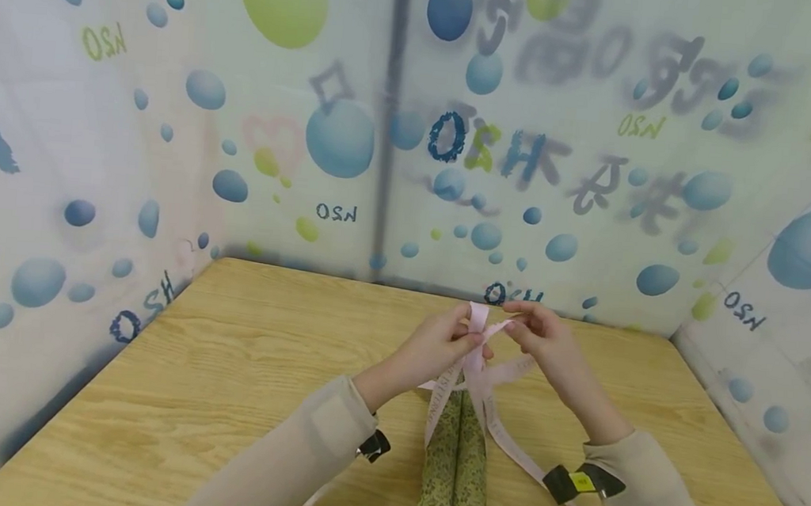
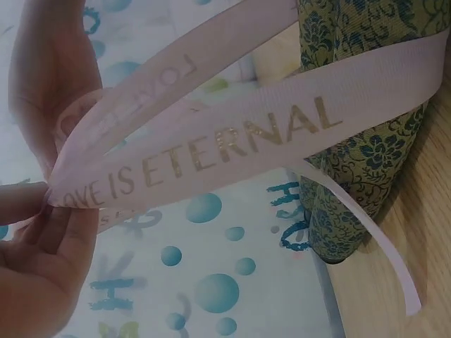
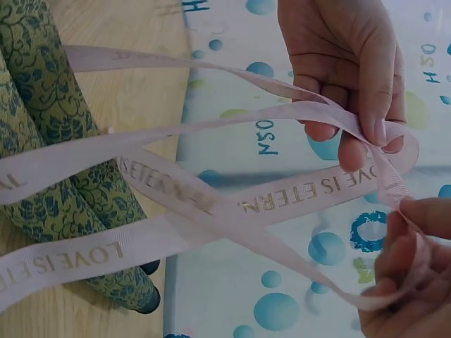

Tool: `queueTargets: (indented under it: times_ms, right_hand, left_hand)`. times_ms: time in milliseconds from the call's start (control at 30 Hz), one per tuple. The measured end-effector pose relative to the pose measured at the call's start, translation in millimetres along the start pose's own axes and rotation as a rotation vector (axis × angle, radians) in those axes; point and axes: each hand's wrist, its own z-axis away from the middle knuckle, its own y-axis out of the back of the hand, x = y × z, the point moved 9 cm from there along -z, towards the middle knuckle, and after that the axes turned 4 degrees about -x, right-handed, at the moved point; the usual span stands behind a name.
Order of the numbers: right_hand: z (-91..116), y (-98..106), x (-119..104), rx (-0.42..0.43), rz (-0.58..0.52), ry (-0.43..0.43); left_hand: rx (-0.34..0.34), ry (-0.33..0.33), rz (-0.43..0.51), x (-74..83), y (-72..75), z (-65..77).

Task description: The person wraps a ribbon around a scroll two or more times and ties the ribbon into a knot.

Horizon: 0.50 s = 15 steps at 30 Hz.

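Observation:
A pale pink ribbon [image 2: 232, 144] printed with gold words runs round a pair of long rolls [image 3: 49, 91] in green cloth with a dark floral pattern. My left hand [image 1: 441, 339] pinches a bunched part of the ribbon just beyond the rolls' far end, a loop standing above its fingers. To its right, my right hand [image 1: 545, 335] pinches another stretch of ribbon between thumb and fingers. The right wrist view has both hands close together, the left hand [image 3: 345, 70] above and the right hand [image 3: 405, 274] below, with ribbon strands crossing between them and the rolls.
The rolls lie lengthwise on a wood-grain table [image 1: 262, 353], toward the near edge. A long ribbon tail [image 1: 518, 456] trails to the right under my right forearm. Curtains [image 1: 343, 137] printed with blue and green dots hang behind the table and along its sides.

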Motion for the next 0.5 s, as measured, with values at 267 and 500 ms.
queueTargets:
  times_ms: [267, 500]
  right_hand:
    - [3, 12, -6, 0.118, 0.113, -0.029]
    - [4, 8, -10, 0.079, 0.006, -0.056]
  left_hand:
    - [0.065, 0.034, -0.047, -3.6, 6.3, 1.2]
    - [0.102, 0.029, -0.173, -6.0, 9.7, 1.0]
